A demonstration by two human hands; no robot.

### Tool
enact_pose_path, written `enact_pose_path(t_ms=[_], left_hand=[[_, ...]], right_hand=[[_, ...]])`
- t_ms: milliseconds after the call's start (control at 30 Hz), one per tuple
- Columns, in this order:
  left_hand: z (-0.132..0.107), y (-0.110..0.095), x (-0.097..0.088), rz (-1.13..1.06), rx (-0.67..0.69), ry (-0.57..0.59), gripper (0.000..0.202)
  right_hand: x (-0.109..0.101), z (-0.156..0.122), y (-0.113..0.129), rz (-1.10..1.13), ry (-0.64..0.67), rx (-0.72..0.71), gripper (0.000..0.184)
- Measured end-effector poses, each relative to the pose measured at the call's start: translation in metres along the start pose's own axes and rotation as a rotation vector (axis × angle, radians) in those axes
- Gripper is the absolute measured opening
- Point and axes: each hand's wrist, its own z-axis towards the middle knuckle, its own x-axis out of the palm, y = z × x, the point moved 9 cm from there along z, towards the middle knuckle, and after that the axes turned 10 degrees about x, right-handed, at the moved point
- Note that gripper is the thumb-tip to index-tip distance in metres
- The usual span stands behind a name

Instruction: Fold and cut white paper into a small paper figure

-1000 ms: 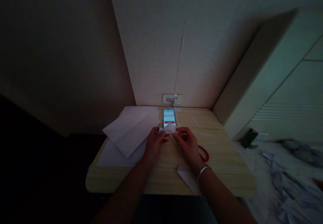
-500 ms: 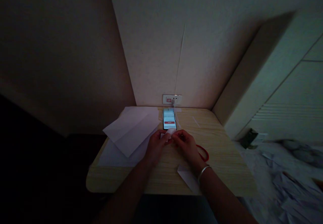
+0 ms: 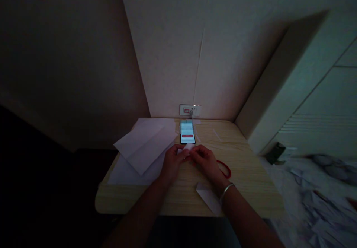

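Between my two hands is a small piece of white paper (image 3: 189,147), curled or folded, just in front of a lit phone (image 3: 187,132). My left hand (image 3: 172,160) pinches it from the left, thumb on top. From the right, my right hand (image 3: 205,159) closes its fingertips on the same paper; a silver bangle circles that wrist. A red loop handle (image 3: 226,169), likely of scissors, shows beside my right hand, partly hidden under it. Near my right wrist lies a cut piece of white paper (image 3: 208,198) on the table.
Large white sheets (image 3: 145,147) overlap on the left of the wooden table (image 3: 245,188). Thin paper strips (image 3: 216,134) lie toward the back. A wall socket (image 3: 190,110) with a plug sits behind the phone. A bed with rumpled cloth (image 3: 323,210) is at the right.
The small paper between my fingers has tipped lower and looks more curled. Both hands stay almost in place, and the other things have not moved.
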Motion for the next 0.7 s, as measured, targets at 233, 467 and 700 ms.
enact_pose_path(t_ms=[233,467,700], left_hand=[[0.001,-0.008,-0.007,0.167,0.097,-0.053,0.022],[-0.001,-0.012,0.000,0.131,0.102,-0.053,0.020],[-0.001,-0.010,0.004,0.220,0.096,0.064,0.018]], right_hand=[[0.000,0.001,-0.005,0.043,-0.002,0.021,0.021],[-0.003,0.002,-0.004,0.156,-0.043,0.046,0.033],[-0.010,0.002,-0.002,0.052,-0.057,0.044,0.026]])
